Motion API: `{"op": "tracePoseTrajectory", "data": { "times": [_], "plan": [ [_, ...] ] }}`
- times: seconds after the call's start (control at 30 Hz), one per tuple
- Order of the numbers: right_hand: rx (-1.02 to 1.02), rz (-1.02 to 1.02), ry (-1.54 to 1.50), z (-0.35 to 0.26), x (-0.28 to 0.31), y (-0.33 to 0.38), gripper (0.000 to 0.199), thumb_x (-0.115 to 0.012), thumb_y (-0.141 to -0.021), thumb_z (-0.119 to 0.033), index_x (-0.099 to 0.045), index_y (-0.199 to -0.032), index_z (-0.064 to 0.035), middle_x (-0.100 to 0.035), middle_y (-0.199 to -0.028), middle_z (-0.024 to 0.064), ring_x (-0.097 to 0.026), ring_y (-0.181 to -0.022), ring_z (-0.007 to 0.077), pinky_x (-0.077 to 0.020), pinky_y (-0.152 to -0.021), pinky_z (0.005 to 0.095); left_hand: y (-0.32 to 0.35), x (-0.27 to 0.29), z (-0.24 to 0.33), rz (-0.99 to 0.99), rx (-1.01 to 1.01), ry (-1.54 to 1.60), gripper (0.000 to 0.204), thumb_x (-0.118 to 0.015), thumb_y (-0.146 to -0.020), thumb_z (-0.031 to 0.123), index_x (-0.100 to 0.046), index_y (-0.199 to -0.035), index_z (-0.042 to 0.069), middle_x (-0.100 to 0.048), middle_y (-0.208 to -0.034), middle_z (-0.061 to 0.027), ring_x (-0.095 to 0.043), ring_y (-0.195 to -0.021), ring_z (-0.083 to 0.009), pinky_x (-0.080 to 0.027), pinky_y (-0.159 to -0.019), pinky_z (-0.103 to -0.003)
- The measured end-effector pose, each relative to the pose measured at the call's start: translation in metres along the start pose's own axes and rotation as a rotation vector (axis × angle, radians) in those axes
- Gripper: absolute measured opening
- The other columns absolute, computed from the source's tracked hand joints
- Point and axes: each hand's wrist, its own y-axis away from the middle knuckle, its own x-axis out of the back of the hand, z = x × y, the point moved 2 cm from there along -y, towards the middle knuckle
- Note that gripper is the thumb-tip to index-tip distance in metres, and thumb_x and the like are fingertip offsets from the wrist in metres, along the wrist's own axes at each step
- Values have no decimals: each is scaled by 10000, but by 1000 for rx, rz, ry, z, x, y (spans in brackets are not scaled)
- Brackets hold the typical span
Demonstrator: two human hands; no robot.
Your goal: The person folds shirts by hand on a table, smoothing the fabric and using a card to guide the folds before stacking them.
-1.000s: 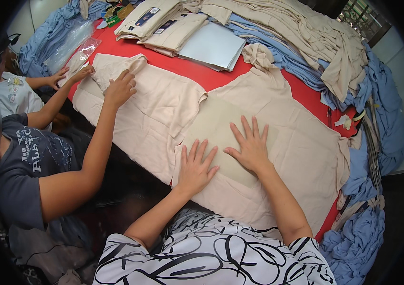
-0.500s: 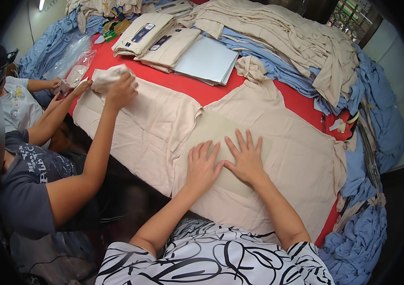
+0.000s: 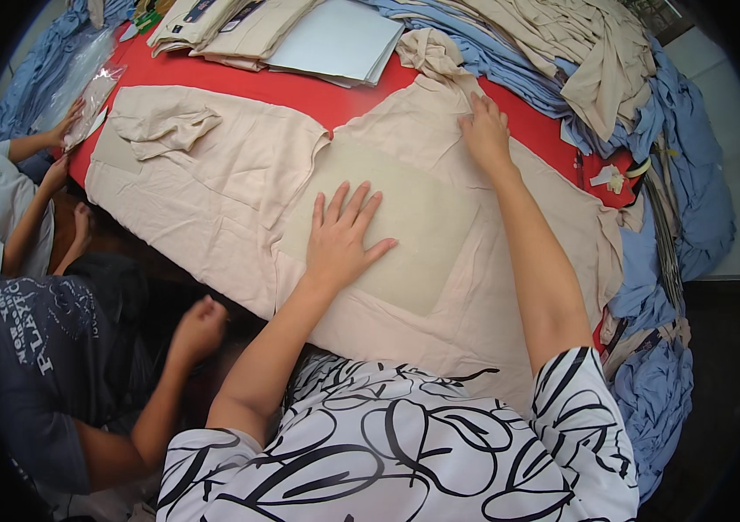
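A pale beige garment lies spread out before me, with a flat greenish-grey rectangular board on top of it. My left hand rests flat on the board, fingers spread and thumb out. Farther off to the right, my right hand reaches over the garment's far edge, just below its bunched sleeve end. Its fingers look stretched out, with nothing visible in them. Left of the board lies a second beige garment, a sleeve folded across it and a similar board partly showing.
Red cloth covers the table. Along its far side lie folded beige garments and white sheets. Blue garments and beige garments are heaped at right. Two co-workers are at the left, one handling a clear plastic bag.
My right hand has left the board and moved far and right to the garment's edge. My left hand stays on the board. A co-worker's hand has let go of the left garment's sleeve and drawn back.
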Motion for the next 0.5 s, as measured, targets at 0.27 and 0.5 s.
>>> {"op": "tracePoseTrajectory", "data": {
  "times": [0.27,0.5],
  "plan": [
    [26,-376,-252,-29,21,-34,324,-703,-826,-222,-678,-1088,-35,-709,-999,104,-632,-976,242,-460,-896,329,-5,-2,-1,3,28,4,714,-709,-780,532,-552,-1366,157,-474,-1456,-58,-375,-1372,-317,-218,-1151,-562],
    [172,-213,-749,-87,22,42,383,-562,-957,-198,-584,-1307,-45,-548,-1383,126,-489,-1309,233,-341,-1121,375,-2,-9,-6,46,-53,12,589,-673,-806,410,-585,-1299,100,-563,-1334,-146,-492,-1242,-354,-217,-1164,-564]
  ]
}}
